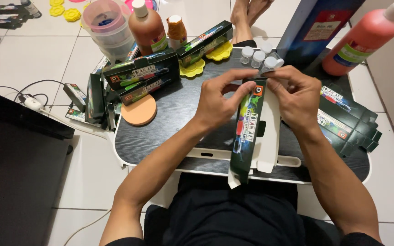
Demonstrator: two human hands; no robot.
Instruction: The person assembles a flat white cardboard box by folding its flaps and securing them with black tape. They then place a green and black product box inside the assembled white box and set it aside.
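Mid-assembly, judged from layout. Left hand (215, 102) and right hand (297, 95) both pinched the far end of a long dark carton (245, 132) at tray centre, fingers curled on its top flap; near-end flaps hung open, white inside showing. Carton unsealed, contents not visible.

Done, it seemed: stack of closed matching boxes (142, 75) at 10 o'clock, one more box (204, 42) at 11. Left: flat unfolded cartons (347, 123) at 3 o'clock, more flat ones (90, 102) off the tray at 9.

Containers: small clear vials (258, 55) with white caps at 12, contents too small to tell. Brown paint bottle (147, 27) and smaller orange bottle (177, 29) at 11, both capped, full-looking. Big salmon bottle (365, 38) at 1–2, capped. Clear tub stack (108, 25) with pink lid at 11, something blue inside. Black lap tray (178, 109) carried most of it.
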